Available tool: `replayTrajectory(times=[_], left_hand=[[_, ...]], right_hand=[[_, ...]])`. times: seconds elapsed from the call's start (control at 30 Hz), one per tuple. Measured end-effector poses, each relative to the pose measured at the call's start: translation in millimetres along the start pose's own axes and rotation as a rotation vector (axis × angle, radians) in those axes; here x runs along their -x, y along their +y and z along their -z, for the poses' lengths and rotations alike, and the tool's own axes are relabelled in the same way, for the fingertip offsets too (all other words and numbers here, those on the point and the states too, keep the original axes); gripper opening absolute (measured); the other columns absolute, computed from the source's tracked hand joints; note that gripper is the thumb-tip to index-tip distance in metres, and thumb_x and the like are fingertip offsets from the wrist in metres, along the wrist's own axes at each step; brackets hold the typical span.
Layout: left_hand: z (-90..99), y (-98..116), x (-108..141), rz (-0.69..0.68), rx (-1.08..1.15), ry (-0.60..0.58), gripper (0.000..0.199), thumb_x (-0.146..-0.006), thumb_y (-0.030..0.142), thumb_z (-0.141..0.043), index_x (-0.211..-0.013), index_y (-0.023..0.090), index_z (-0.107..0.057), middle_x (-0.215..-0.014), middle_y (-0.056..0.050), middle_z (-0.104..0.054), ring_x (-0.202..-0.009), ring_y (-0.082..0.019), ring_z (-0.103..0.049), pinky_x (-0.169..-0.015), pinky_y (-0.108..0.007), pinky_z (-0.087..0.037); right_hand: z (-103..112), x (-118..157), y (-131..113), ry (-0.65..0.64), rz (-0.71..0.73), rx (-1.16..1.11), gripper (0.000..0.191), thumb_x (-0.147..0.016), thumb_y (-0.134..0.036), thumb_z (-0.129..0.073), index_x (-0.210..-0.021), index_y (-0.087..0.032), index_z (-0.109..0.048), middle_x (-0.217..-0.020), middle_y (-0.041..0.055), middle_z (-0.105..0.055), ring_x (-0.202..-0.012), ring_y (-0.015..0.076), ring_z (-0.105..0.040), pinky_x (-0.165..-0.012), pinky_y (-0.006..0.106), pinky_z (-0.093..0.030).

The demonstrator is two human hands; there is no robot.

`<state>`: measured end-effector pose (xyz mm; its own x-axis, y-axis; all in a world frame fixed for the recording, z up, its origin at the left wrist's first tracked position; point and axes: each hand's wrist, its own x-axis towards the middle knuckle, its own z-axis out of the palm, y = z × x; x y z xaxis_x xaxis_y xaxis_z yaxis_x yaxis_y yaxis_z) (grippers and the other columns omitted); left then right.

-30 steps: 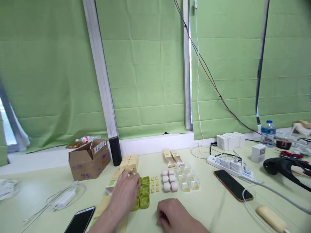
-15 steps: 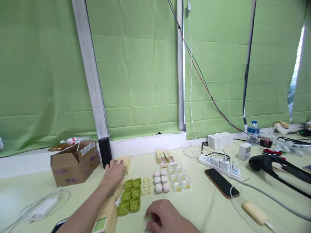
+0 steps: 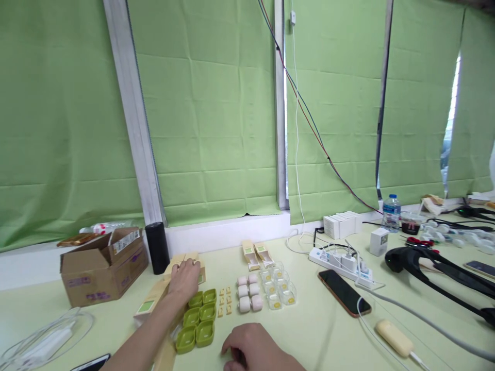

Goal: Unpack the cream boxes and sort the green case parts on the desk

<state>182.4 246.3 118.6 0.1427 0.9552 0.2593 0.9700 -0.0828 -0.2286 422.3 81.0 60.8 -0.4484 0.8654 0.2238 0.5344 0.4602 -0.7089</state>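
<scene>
My left hand point(image 3: 186, 278) lies palm down over a group of small beige cardboard boxes point(image 3: 149, 303), fingers bent over one of them; its fingertips are partly hidden. One box near my wrist has a green window on it. Just right of my forearm stand several olive-green square cups point(image 3: 192, 317) in two columns. My right hand point(image 3: 253, 348) rests on the table at the front, loosely curled, with nothing visible in it. Ahead of it are rows of small yellow pieces point(image 3: 225, 301), pale pink rounded blocks point(image 3: 250, 289) and clear plastic cups point(image 3: 279, 286) with yellow spots.
Two opened beige boxes point(image 3: 257, 253) lie near the wall. An open brown carton point(image 3: 110, 270) and a black cylinder point(image 3: 158, 248) stand at left. To the right are a black phone point(image 3: 344, 292), a power strip point(image 3: 342, 265), a cream power bank point(image 3: 393, 337) and cables.
The view has shifted slightly to the right. My left hand has come a little nearer the green cups, and the box with the green window sits farther back. My right hand stays curled.
</scene>
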Motion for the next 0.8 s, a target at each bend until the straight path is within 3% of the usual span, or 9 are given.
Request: replayTrajectory(times=[0.1,0.27,0.53,0.8], left_hand=[[0.3,0,-5,-0.025,0.017,0.001,0.023,-0.093,0.016,-0.066,-0.116,0.013,-0.069,-0.125,-0.014,-0.067,-0.121,-0.031,-0.061,-0.107,-0.050,-0.042],[-1.5,1,-12,-0.056,0.064,-0.023,0.031,-0.098,0.037,-0.067,-0.122,0.017,-0.066,-0.127,-0.008,-0.068,-0.118,-0.027,-0.065,-0.105,-0.054,-0.050],[-9.4,5,-19,-0.077,0.204,-0.018,0.043,-0.098,0.036,-0.067,-0.136,0.019,-0.059,-0.140,-0.011,-0.061,-0.125,-0.030,-0.062,-0.104,-0.055,-0.052],[-10.0,-2,-25,0.014,0.491,-0.015,0.038,-0.098,0.036,-0.067,-0.131,0.018,-0.062,-0.135,-0.010,-0.064,-0.118,-0.027,-0.066,-0.099,-0.051,-0.056]], right_hand=[[1,1,-1,-0.004,-0.007,0.001,0.036,-0.075,-0.025,-0.069,-0.110,-0.025,-0.081,-0.100,0.0068,-0.078,-0.097,0.0260,-0.069,-0.084,0.030,-0.051],[-2,1,2,-0.014,-0.017,0.020,0.037,-0.077,-0.026,-0.068,-0.112,-0.026,-0.080,-0.101,0.0064,-0.078,-0.096,0.0259,-0.069,-0.088,0.032,-0.050],[5,-2,-4,-0.074,-0.004,0.062,0.039,-0.075,-0.022,-0.070,-0.112,-0.024,-0.079,-0.100,0.0061,-0.078,-0.089,0.0231,-0.069,-0.082,0.028,-0.049],[-4,-7,8,-0.073,0.045,0.084,0.042,-0.070,-0.018,-0.070,-0.111,-0.020,-0.080,-0.098,0.0073,-0.080,-0.088,0.0238,-0.070,-0.085,0.029,-0.049]])
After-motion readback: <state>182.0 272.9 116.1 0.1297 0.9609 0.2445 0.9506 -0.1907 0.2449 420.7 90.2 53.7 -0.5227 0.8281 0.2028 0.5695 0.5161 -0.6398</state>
